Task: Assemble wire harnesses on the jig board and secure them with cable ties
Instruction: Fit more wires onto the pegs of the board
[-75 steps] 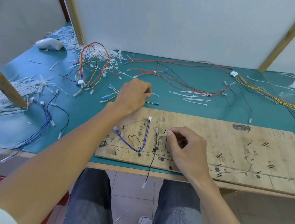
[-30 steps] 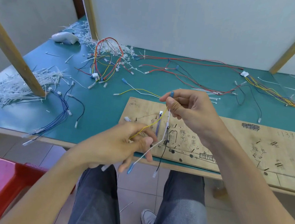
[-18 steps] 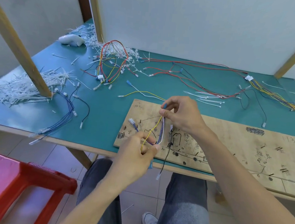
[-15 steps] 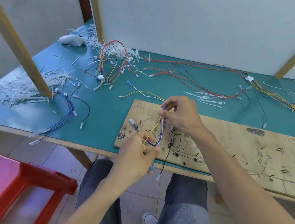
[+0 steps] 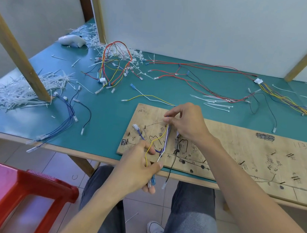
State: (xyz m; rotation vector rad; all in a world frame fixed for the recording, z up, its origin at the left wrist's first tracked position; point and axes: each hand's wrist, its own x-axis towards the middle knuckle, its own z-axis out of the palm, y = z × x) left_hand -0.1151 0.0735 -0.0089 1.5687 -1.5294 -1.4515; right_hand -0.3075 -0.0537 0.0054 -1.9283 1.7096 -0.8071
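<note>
A long plywood jig board [image 5: 238, 153], marked with black pen lines and figures, lies on a teal-topped table [image 5: 102, 115], its near edge just beyond the table's front edge. The right hand [image 5: 185, 124] is held over the board's far left part, wrist raised and fingers curled downward; the upper ends of a thin yellow wire [image 5: 146, 155] and a thin white wire [image 5: 160, 157] are pinched between its thumb and forefinger. The left hand [image 5: 137, 168] is held at the board's near edge, back upward, with the forefinger stretched onto the wood. The lower ends of the same two wires are pinched between its thumb and the other fingers, and blue terminals protrude below the palm. Both wires are thus stretched between the hands, just above the board. A violet-blue wire [image 5: 141, 136] with a white connector is laid in a loop on the board beneath them, and a black wire [image 5: 170, 169] hangs over the near edge. White cable ties [image 5: 21, 88] are heaped on the table to the left.
</note>
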